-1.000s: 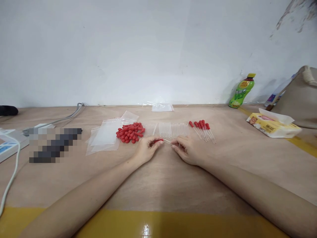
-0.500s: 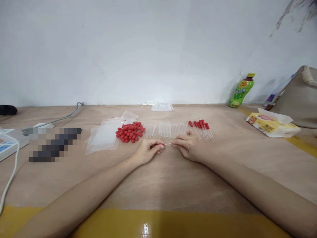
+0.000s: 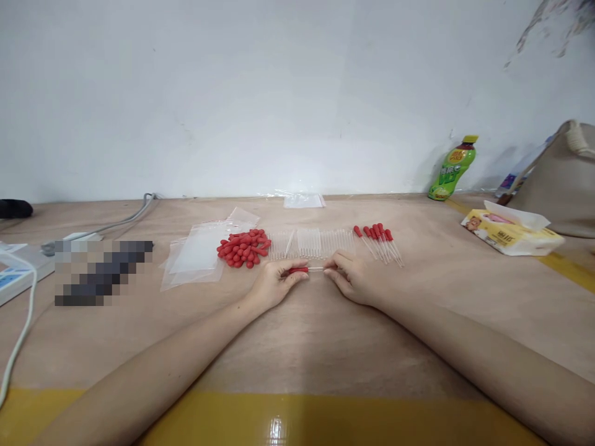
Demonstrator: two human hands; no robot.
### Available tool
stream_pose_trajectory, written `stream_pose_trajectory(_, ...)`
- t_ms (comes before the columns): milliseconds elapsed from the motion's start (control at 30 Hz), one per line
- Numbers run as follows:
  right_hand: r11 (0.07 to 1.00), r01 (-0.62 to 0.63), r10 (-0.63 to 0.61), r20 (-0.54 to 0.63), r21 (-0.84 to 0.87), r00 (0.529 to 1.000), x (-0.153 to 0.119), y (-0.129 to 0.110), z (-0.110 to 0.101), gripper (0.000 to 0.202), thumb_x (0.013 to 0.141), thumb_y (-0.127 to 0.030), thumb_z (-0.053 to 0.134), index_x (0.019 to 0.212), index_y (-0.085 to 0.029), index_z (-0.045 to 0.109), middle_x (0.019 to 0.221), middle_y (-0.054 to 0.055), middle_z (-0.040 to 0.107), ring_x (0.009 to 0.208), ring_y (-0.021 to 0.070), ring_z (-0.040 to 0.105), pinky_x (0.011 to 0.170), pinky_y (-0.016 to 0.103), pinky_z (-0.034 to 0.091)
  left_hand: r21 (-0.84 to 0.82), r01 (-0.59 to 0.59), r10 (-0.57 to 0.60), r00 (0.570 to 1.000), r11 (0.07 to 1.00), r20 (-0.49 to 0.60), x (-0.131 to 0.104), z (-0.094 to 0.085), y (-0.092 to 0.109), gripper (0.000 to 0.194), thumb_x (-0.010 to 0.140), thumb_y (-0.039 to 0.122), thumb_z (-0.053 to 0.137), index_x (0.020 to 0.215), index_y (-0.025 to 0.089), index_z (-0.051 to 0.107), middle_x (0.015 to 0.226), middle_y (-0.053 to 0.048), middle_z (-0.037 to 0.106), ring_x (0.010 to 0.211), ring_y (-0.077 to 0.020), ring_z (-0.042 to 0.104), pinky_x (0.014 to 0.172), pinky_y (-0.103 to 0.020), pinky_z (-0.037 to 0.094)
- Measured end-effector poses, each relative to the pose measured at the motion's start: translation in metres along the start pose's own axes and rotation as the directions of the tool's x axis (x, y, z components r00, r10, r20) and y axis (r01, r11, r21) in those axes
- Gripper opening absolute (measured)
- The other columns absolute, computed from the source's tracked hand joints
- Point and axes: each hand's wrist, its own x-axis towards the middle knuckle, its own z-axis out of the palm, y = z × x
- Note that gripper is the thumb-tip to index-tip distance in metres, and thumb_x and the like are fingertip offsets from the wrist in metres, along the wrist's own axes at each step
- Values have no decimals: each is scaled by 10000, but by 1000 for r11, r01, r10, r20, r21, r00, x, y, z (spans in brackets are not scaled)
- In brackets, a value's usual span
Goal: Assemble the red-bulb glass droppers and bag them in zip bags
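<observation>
Between thumb and fingers, my left hand (image 3: 277, 284) grips a red rubber bulb (image 3: 299, 270). A thin clear tube (image 3: 316, 269) runs from the bulb to my right hand (image 3: 348, 277), whose fingertips pinch its other end. Just behind my left hand lies a pile of loose red bulbs (image 3: 244, 248). Clear tubes (image 3: 309, 242) lie side by side in a row behind both hands. Several tubes with red bulbs on them (image 3: 380, 241) lie beyond my right hand.
Clear plastic bags (image 3: 198, 251) lie left of the pile. A green bottle (image 3: 453, 168), a yellow tissue pack (image 3: 511, 235) and a beige bag (image 3: 558, 179) are at the right. At the left are a power strip (image 3: 23, 272) and cables.
The fingers of my left hand have opened out along the red bulb, so more of it shows. My right fingers have drawn closer together at the tube's end.
</observation>
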Motion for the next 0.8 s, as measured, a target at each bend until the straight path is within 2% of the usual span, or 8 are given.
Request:
stream_pose_trajectory(233, 996, 74, -76, 23, 55, 997, -3, 6, 9, 184, 854, -196, 407, 801, -153, 578, 728, 35, 553, 673, 121, 499, 625, 225, 378, -27, 60, -58, 995, 998, 80, -1, -2, 11, 231, 727, 223, 637, 942, 145, 661, 851, -46, 706, 744, -170, 663, 693, -274, 538)
stream_pose_trajectory(367, 993, 81, -84, 24, 86, 996, -3, 8, 15, 201, 855, -205, 401, 766, -147, 573, 708, 40, 544, 659, 123, 488, 620, 229, 376, -47, 49, -43, 992, 998, 122, -1, -2, 14, 249, 722, 213, 641, 958, 134, 650, 887, -55, 700, 778, -173, 661, 716, -277, 540)
stream_pose_trajectory(533, 997, 35, -39, 51, 72, 998, -2, 1, 14, 230, 855, -212, 395, 703, -149, 557, 669, 34, 547, 632, 119, 478, 596, 226, 351, -39, 23, -18, 992, 999, 125, -3, -1, 12, 271, 738, 223, 625, 998, 145, 636, 912, -56, 695, 787, -174, 660, 722, -282, 543)
stream_pose_trajectory(800, 997, -71, 65, 164, 31, 984, 0, -4, 13, 266, 871, -224, 365, 672, -164, 532, 627, 6, 553, 581, 100, 462, 560, 216, 311, -41, -20, 25, 993, 999, 114, -4, 1, 9, 281, 748, 235, 614, 1017, 154, 629, 880, -53, 701, 764, -165, 663, 717, -275, 544)
